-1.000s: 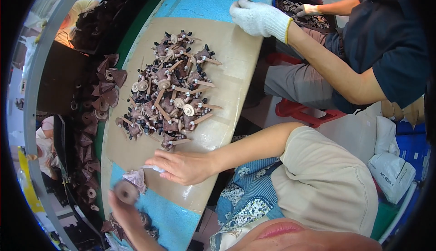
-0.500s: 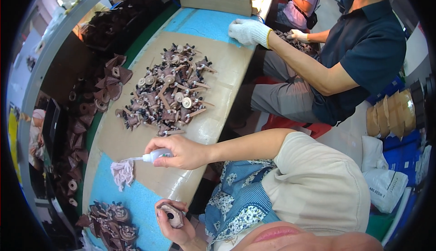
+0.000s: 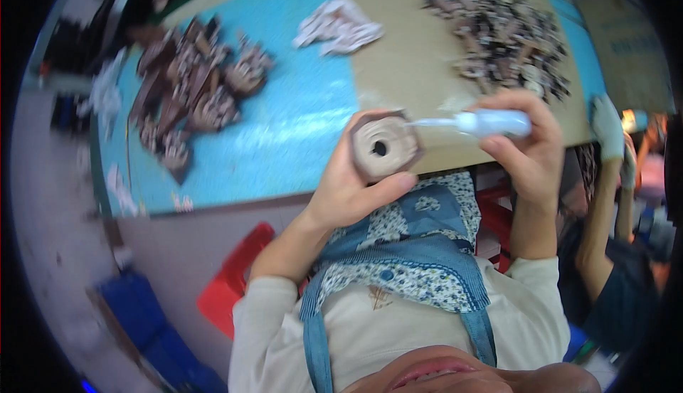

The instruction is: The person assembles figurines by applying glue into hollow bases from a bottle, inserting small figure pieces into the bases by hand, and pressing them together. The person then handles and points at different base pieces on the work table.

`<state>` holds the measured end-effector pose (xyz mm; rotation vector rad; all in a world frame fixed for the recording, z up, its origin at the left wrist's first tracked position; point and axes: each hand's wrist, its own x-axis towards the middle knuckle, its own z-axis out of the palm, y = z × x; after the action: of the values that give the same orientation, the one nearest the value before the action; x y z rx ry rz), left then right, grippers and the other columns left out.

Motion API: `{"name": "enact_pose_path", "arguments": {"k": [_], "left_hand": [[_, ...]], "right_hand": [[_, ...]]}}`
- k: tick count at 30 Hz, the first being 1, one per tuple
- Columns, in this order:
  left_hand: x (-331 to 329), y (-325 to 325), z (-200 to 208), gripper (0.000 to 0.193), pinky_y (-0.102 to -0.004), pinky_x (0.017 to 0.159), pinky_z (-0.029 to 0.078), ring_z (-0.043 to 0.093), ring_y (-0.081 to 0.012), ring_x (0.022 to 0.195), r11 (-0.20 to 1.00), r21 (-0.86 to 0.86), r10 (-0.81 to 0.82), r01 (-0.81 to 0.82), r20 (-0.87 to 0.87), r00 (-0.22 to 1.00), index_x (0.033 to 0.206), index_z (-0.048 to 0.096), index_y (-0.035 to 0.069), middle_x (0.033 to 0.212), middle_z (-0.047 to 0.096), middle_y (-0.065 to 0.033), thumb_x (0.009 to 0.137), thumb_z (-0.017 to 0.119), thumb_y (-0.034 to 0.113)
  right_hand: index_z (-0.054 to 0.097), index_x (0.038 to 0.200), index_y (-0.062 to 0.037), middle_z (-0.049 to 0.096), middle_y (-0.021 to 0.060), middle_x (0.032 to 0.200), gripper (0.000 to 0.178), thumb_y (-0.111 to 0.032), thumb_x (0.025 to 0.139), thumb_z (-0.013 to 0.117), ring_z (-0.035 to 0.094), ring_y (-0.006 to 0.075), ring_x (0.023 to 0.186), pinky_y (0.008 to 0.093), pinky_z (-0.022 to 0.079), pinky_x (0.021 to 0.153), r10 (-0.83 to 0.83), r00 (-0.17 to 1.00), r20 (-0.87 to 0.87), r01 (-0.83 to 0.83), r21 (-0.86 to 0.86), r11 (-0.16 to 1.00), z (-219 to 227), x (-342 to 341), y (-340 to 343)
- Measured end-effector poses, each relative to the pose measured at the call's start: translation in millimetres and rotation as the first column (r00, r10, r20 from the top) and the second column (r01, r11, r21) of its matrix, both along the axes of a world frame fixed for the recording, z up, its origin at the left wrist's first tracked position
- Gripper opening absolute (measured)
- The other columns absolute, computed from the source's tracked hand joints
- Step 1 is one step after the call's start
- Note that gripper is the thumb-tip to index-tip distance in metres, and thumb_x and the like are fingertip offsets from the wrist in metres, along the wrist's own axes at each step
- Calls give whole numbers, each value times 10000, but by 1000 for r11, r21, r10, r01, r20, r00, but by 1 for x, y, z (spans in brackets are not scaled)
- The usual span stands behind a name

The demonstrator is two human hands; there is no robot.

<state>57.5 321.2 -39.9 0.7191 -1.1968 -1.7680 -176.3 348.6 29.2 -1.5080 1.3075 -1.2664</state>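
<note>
My left hand [image 3: 334,190] is closed around a brown hexagonal part [image 3: 395,137] with a paler face and a dark round hole in its middle. That face is turned up toward me. In my right hand [image 3: 539,158] is a white squeeze bottle [image 3: 501,123], lying nearly level, its thin nozzle pointing left. The nozzle tip is at the part's upper right rim; blur hides whether it touches. Both hands are over the table's near edge. Beyond them, a crumpled pale cloth [image 3: 338,27] lies on the tabletop.
A heap of brown parts [image 3: 206,83] lies on the table's blue surface [image 3: 284,144] at left. Small dark-and-brown assemblies [image 3: 512,41] are piled at far right, near a carton [image 3: 626,44]. A co-worker's gloved hand [image 3: 608,126] is at right. A red stool [image 3: 238,272] stands below the table.
The view has swung, so the heaps and cloth appear shifted. My hands have come together: the bottle's nozzle, earlier over the cloth, is now at the rim of the brown part.
</note>
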Motion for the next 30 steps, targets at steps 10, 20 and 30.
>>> {"name": "enact_pose_path", "arguments": {"k": [10,20,30], "left_hand": [[-1,4,6,715,-299,988,429,515,-140,1147,985,147,-72,89,-118,990,1343,371,9,1219,519,-72,767,790,71],[-5,0,9,697,-290,976,428,518,-133,1122,987,110,-110,121,-95,989,1330,379,9,1198,522,-68,773,789,98],[-6,1,6,678,-293,968,429,517,-133,1110,987,96,-120,128,-82,989,1323,382,9,1185,525,-70,782,781,103]], "right_hand": [[654,969,20,685,142,874,343,-25,665,806,613,256,706,327,465,620,105,873,-477,-227,-207,952,25,27,-9],[649,960,16,681,124,859,321,-42,683,800,625,264,698,330,453,601,95,827,-554,-283,-263,922,30,28,-12],[653,955,19,687,132,862,317,-31,676,796,641,267,701,323,456,583,97,812,-575,-299,-268,916,29,27,-10]]}}
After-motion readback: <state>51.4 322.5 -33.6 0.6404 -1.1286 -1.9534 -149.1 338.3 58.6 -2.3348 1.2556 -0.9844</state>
